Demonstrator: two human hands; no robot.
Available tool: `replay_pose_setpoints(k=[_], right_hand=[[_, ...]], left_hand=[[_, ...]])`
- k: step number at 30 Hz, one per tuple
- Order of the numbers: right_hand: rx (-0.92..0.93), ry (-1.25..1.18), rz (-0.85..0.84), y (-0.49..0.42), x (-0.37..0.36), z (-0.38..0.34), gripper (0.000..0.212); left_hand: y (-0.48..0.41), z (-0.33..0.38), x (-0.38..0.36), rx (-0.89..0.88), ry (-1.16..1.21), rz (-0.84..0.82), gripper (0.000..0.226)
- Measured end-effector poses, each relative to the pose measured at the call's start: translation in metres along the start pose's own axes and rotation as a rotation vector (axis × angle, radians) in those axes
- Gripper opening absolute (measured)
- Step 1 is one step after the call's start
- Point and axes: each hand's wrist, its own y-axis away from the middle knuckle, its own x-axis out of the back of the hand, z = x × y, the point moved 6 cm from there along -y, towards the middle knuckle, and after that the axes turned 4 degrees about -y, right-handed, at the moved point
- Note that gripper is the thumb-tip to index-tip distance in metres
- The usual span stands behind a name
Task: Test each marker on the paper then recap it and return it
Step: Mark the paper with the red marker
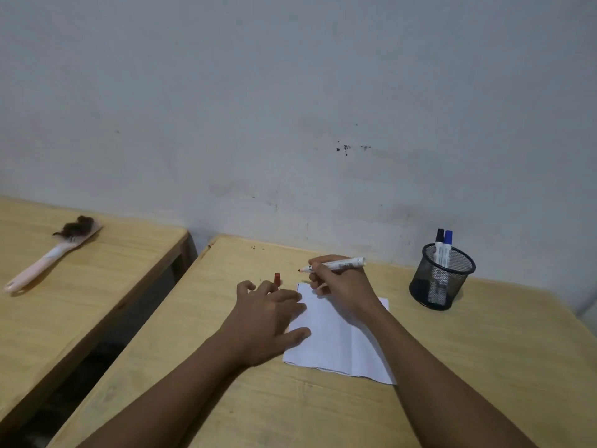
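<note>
Two capped markers (pixel 443 250) waiting in far-right cup (pixel 442 279); right hand (pixel 339 282) grip closed on uncapped red marker (pixel 336 264), left hand (pixel 268 315) pinning paper (pixel 336 337), red cap (pixel 277 279) between fingers.

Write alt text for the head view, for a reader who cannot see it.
The right hand holds an uncapped red marker above white paper on a wooden desk; the left hand steadies the sheet, its red cap between the fingers. A mesh cup holds two more markers.

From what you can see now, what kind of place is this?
Probably a classroom or simple study room. Two plain wooden desks stand side by side against a bare wall, and a mesh pen holder with whiteboard markers sits beside the paper.
</note>
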Motion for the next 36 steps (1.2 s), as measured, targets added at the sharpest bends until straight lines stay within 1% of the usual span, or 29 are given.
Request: replay_pose_setpoints(k=[3,5,7,10,13,17,31,36], right_hand=[[0.024,0.189,-0.054,-0.010,0.000,0.017,0.011],[0.075,0.277,-0.030,-0.014,0.004,0.023,0.009],[0.119,0.274,-0.009,-0.015,0.005,0.024,0.007],[0.165,0.238,0.008,-0.016,0.006,0.023,0.013],[0.185,0.221,0.014,-0.018,0.004,0.024,0.015],[0.192,0.242,-0.005,-0.022,0.004,0.028,0.019],[0.190,0.379,-0.005,-0.024,0.002,0.030,0.022],[0.186,0.378,-0.031,-0.023,0.000,0.028,0.027]], left_hand=[[-0.001,-0.006,-0.006,-0.001,0.043,-0.036,0.062],[-0.003,-0.008,-0.007,0.001,0.063,-0.067,0.063],[-0.005,-0.008,-0.009,0.003,0.060,-0.104,0.064],[-0.001,-0.007,-0.018,-0.003,0.050,-0.175,0.069],[0.006,-0.008,-0.028,0.000,0.054,-0.246,0.076],[0.008,-0.009,-0.034,0.016,0.042,-0.301,0.079],[0.008,-0.006,-0.030,0.018,0.028,-0.350,0.080],[0.008,-0.007,-0.031,0.014,0.036,-0.341,0.079]])
